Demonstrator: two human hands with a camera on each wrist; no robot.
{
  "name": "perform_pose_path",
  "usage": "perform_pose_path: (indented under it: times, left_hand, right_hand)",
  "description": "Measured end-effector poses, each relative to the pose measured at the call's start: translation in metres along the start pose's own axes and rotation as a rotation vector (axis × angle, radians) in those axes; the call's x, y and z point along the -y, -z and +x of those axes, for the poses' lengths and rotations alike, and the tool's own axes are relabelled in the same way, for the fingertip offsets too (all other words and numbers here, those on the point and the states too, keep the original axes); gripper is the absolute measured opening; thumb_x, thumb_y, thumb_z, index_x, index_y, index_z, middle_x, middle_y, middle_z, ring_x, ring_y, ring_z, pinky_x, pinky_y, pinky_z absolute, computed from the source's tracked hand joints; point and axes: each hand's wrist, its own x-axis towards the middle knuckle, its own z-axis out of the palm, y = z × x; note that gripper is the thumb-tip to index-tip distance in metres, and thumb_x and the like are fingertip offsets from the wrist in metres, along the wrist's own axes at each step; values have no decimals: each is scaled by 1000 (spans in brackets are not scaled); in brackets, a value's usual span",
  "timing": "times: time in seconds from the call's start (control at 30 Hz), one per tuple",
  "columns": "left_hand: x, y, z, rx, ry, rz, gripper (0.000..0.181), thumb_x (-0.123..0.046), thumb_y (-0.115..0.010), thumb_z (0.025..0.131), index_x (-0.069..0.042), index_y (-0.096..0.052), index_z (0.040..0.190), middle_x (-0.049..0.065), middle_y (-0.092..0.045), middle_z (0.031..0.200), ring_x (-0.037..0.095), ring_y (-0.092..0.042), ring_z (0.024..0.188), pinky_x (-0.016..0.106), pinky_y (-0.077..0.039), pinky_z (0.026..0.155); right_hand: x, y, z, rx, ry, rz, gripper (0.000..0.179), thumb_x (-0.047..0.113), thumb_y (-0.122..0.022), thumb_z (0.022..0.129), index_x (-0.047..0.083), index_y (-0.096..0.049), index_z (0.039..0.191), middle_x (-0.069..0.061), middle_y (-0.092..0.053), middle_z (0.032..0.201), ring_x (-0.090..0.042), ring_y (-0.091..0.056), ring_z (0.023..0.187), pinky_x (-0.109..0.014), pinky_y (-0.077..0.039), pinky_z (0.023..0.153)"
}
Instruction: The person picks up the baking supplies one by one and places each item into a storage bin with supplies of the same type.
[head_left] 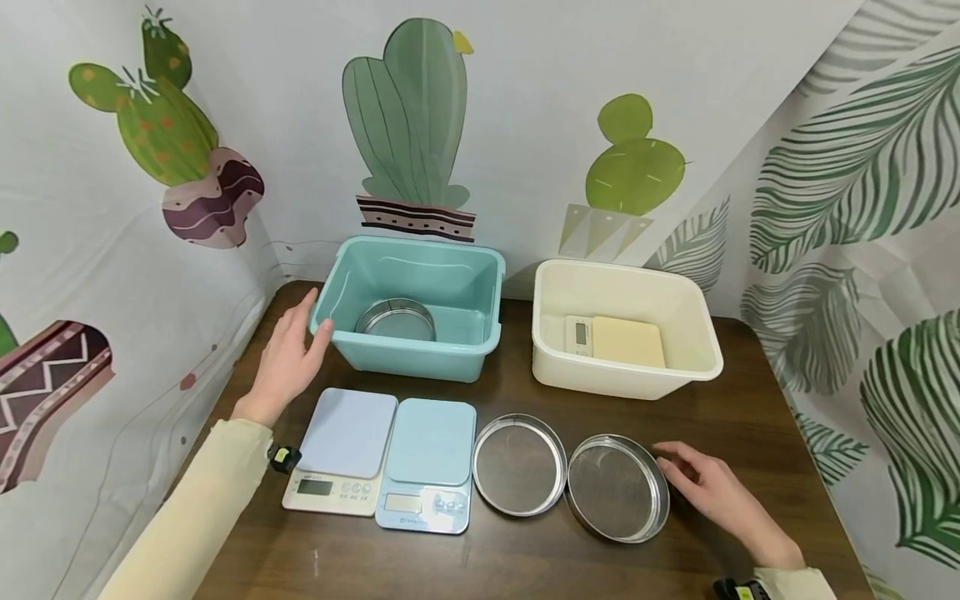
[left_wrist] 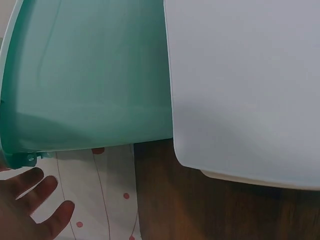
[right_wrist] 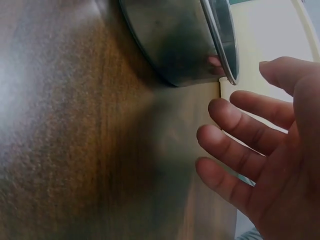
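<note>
My left hand (head_left: 292, 358) is at the left end of a teal plastic bin (head_left: 420, 358), fingers loosely spread right by its rim. Inside that bin lies a round metal sieve (head_left: 397, 321). Below the hand is a kitchen scale with a lavender plate (head_left: 349, 433), and a light-blue kitchen scale (head_left: 431, 442) stands beside it. My right hand (head_left: 708, 486) hovers just right of a shallow round metal sieve (head_left: 617, 492), fingers relaxed and holding nothing. In the right wrist view, its fingers are apart from the sieve's wall (right_wrist: 170, 40). Another sieve (head_left: 519, 467) sits to the left.
A cream plastic bin (head_left: 600, 375) stands at the back right, with a kitchen scale with a pale yellow plate (head_left: 628, 342) in it. Everything rests on a dark wooden table (head_left: 525, 558). Cloth printed with cacti and leaves (head_left: 525, 125) hangs behind and at the sides.
</note>
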Motion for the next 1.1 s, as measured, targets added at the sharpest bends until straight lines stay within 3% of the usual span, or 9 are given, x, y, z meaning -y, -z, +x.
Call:
perform_pose_path:
  times: [0.13, 0.37, 0.53, 0.9, 1.1]
  left_hand:
    - [1, -2, 1, 3, -1, -14, 67, -46, -42, 111, -18, -22, 168, 27, -44, 152, 48, -44, 136, 74, -39, 99]
    - [2, -5, 2, -7, -18, -42, 64, -43, -41, 112, -15, -24, 167, 28, -45, 152, 49, -46, 135, 72, -38, 103]
    - [2, -7, -1, -15, -10, -46, 63, -41, -40, 112, -13, -25, 167, 28, -46, 150, 49, -50, 130, 72, -39, 101]
    - [3, -7, -2, 2, 12, -52, 66, -42, -42, 112, -18, -18, 169, 28, -36, 162, 53, -44, 139, 71, -38, 107]
    - [3, -6, -1, 1, 6, -57, 66, -42, -41, 112, -18, -19, 169, 29, -37, 161, 55, -45, 138, 72, -38, 106]
  right_hand:
    - [1, 0, -1, 40, -35, 28, 22, 18, -65, 104, 12, -70, 125, 11, -59, 73, 1, -50, 66, -25, -44, 60]
    - [2, 0, 1, 58, -73, 71, 25, 21, -63, 106, 11, -69, 128, 9, -66, 85, -1, -55, 71, -25, -48, 64]
    - [2, -2, -1, 99, -98, 126, 27, 22, -62, 107, 9, -69, 129, 8, -64, 79, -3, -57, 69, -26, -49, 62]
    - [-6, -7, -2, 166, 2, 283, 28, 6, -61, 105, -6, -65, 130, 8, -57, 67, -6, -53, 56, -27, -48, 50]
    - [-9, -6, -1, 201, -63, 287, 31, 12, -61, 106, -7, -66, 131, 6, -56, 65, -5, -52, 54, -28, -47, 50]
